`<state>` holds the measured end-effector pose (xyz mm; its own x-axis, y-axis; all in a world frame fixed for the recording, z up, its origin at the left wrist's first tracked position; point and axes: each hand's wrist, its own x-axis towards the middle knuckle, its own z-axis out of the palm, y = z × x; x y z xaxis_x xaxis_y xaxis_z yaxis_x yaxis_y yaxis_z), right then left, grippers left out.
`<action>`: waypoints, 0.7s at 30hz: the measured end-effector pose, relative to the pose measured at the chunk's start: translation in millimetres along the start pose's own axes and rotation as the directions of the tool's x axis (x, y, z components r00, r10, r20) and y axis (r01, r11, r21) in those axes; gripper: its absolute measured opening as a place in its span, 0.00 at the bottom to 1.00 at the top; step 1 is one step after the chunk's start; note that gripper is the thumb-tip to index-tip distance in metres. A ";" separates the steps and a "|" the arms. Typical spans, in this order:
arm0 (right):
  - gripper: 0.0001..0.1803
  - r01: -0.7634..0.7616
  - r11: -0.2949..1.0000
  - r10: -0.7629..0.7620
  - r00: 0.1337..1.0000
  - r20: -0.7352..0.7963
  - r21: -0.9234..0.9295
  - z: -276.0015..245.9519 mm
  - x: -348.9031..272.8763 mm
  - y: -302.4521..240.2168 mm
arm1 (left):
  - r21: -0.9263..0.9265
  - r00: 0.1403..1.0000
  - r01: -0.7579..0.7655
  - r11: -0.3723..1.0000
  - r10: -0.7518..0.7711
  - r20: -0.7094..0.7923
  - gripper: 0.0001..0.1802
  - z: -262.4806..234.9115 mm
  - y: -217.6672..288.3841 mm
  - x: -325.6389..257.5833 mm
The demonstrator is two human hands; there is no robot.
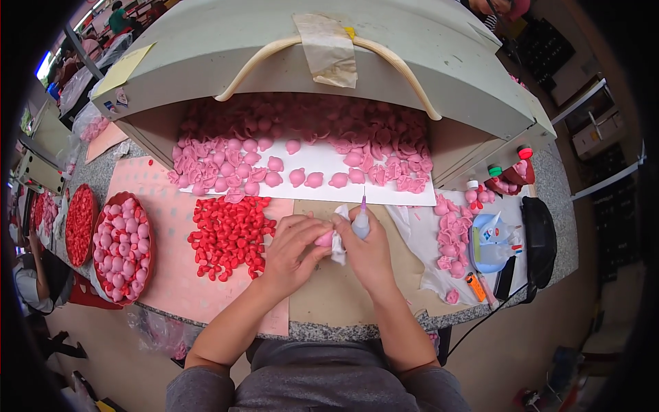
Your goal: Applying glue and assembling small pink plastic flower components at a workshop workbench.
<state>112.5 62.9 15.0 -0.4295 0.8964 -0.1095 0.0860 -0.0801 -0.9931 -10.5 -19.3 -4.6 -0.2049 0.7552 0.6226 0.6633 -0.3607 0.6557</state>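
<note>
Over the brown board (pixel 329 295), my left hand (pixel 292 254) is closed on a small rounded pink piece (pixel 324 239), mostly covered by the fingers. My right hand (pixel 371 255) grips a small translucent squeeze bottle (pixel 360 224) whose thin purple needle tip points away from me. Between thumb and fingers of that same hand is a crumpled white cloth or tissue (pixel 338 251), touching the pink piece. Left of my left hand lies a heap of glossy red pieces (pixel 230 237). Several pink rounded pieces (pixel 297 177) sit on the white sheet (pixel 309 194) beyond my hands.
A grey metal hood (pixel 240 65) arches over piled pink pieces. At left stand a basket of pink pieces (pixel 123 250) and a basket of red ones (pixel 81 223). On the right are pink petal-like pieces (pixel 453 237), a blue tray (pixel 489 257) with bottles, and an orange lighter (pixel 475 286).
</note>
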 end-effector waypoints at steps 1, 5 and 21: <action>0.10 0.043 0.998 -0.045 0.998 -0.036 -0.046 -2.4 3.0 3.1 | -0.002 1.000 -0.001 1.000 0.001 0.002 0.20 2.7 5.2 -0.3; 0.08 0.024 0.999 -0.026 0.997 -0.073 -0.029 -13.5 12.2 -5.1 | -0.124 0.998 0.006 0.992 0.002 0.062 0.20 0.0 8.9 1.1; 0.07 0.175 0.976 -0.183 0.982 -0.054 -0.130 15.2 -31.9 21.5 | -0.413 0.907 0.320 0.853 -0.402 -0.128 0.19 0.8 -5.4 -8.0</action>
<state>114.4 25.9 -3.5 -0.3891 0.9180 0.0764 0.1260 0.1352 -0.9828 -11.8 -23.0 -13.5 -0.5446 0.7596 0.3554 0.2025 -0.2921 0.9347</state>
